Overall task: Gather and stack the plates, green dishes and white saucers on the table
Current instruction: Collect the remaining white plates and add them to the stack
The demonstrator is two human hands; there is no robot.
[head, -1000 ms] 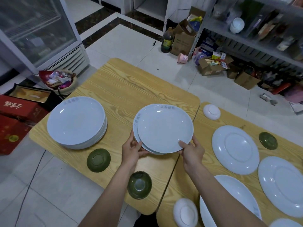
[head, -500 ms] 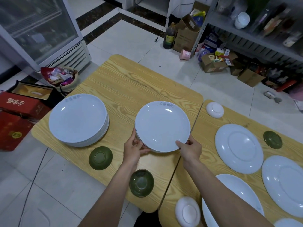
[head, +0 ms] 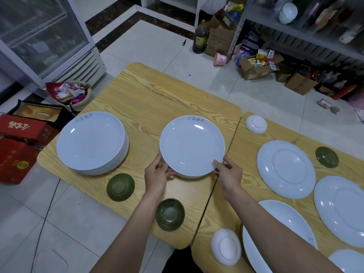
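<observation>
A small stack of white plates lies near the middle of the left wooden table. My left hand grips its near-left rim and my right hand grips its near-right rim. A taller stack of white plates stands at the table's left. Green dishes lie near the front edge, one upside down. On the right table lie upturned large white plates, white saucers and a green dish.
A glass-door fridge stands at the far left, with red boxes and a basket of packets on the floor beside it. Metal shelving, cardboard boxes and a dark bottle line the back.
The top plate, offset to the right a second ago, now sits squarely on the plates beneath it. Both hands stay at the near rim.
</observation>
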